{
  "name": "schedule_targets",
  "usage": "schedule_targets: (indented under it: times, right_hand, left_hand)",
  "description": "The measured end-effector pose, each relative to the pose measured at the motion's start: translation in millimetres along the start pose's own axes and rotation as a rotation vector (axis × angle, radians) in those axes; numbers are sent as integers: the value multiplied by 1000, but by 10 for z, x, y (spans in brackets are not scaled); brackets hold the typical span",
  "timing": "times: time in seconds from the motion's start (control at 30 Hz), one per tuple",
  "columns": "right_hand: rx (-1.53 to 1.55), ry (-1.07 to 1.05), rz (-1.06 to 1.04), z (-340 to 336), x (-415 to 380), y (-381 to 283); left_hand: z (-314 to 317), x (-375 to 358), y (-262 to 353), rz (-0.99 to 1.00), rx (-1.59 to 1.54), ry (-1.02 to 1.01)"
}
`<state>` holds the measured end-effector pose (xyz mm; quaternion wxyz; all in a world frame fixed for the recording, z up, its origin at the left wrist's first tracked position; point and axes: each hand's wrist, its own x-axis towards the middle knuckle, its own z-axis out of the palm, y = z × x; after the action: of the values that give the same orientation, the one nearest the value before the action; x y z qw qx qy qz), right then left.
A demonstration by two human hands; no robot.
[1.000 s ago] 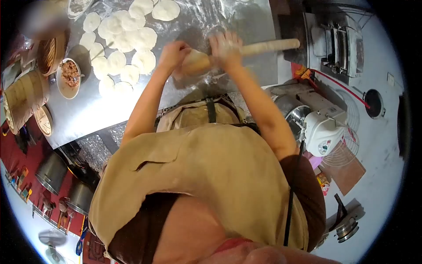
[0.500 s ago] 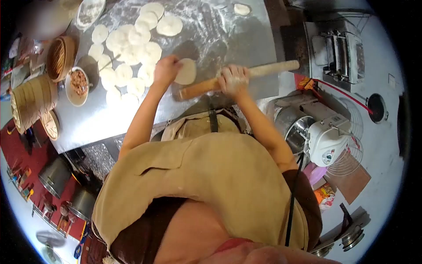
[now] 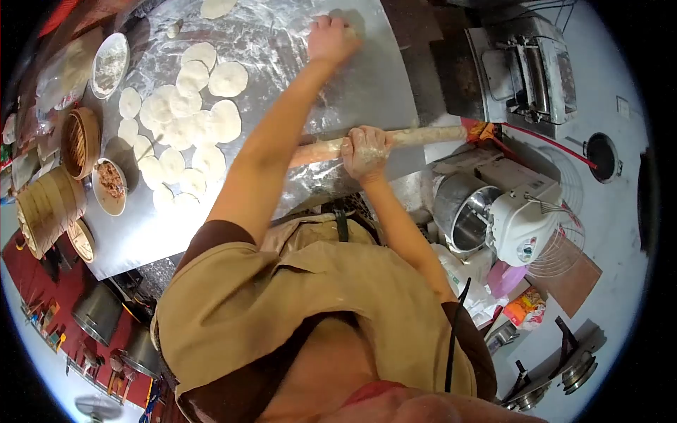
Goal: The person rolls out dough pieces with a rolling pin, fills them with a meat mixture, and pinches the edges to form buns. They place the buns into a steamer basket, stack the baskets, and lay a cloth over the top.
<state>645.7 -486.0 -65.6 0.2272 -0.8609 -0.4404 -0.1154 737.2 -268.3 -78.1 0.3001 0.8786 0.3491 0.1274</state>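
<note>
My right hand (image 3: 367, 151) is wrapped around a long wooden rolling pin (image 3: 427, 135), which lies across the near side of the floured metal table (image 3: 374, 92). Stretched out to the table's far right part, my left hand (image 3: 333, 40) has its fingers curled at a small pale lump of dough (image 3: 352, 33), mostly covered by the hand. My left forearm passes over the pin's left end and hides part of it. Left of that arm lie several flat round dough wrappers (image 3: 228, 79), many overlapping. Another wrapper (image 3: 217, 7) lies at the far edge of view.
On the table's left side stand a bowl of meat filling (image 3: 111, 180), a bowl of flour (image 3: 111, 67) and bamboo steamers (image 3: 80, 141). A stand mixer (image 3: 522, 222) is at right, with a roller machine (image 3: 532, 77) beyond it. Pots (image 3: 97, 310) stand at lower left.
My left hand has left the dough round beside the pin and reached far forward to the dough lump. That round no longer shows there. My right hand stays on the pin. The view has shifted.
</note>
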Motion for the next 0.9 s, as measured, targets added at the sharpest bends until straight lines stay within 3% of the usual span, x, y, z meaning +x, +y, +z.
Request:
schedule_targets:
  times: [0.03,0.2,0.23,0.27,0.4,0.47,0.5,0.53,0.6,0.63,0.7,0.73,0.77,0.8,0.83,0.9]
  right_hand:
    - [5,-6,-1,-35,6,4]
    - [-99,-191,124,-25,125,-47]
    - [-126,-280,196,26,270,-69]
    - [-135,-227,210,142,472,-52]
    - [-46,-74,194,508,889,8]
    - [-99,-337,197,371,779,-23]
    - [-148,-394,108,175,585,-54]
    - [-154,-395,104,108,494,-74]
    - [-148,-386,98,73,358,-71]
    - [-186,-222,93,246,525,-60]
    - [-115,-213,134,453,828,-67]
    - [-42,-188,163,550,983,-58]
    - [-42,-227,-3,764,815,107]
    - [-39,-221,-4,648,714,73]
    - [-60,-224,-2,393,486,-30]
    - [-93,-334,-37,-15,195,-149]
  left_hand:
    - [-52,-80,-161,215,-28,-63]
    - [-450,-1321,-519,265,-88,-242]
    - [-487,-1446,-503,232,-166,-344]
    - [-501,-1542,-505,197,-245,-447]
    - [-532,-1146,-535,57,-200,-505]
    - [-652,-1335,-547,41,-256,-465]
    - [-726,-1521,-536,-69,-259,-356]
    - [-738,-1652,-558,-182,-264,-245]
    - [-600,-1661,-675,-247,-324,-331]
    - [-550,-1543,-675,-215,-184,-403]
    - [-799,-1310,-572,-59,-52,-520]
    - [-812,-1347,-654,-60,-49,-509]
    - [-794,-1406,-781,66,-15,-469]
    - [-802,-1444,-849,192,18,-433]
    - [-943,-1523,-691,-202,-118,-442]
    - [-952,-1714,-658,-262,-201,-431]
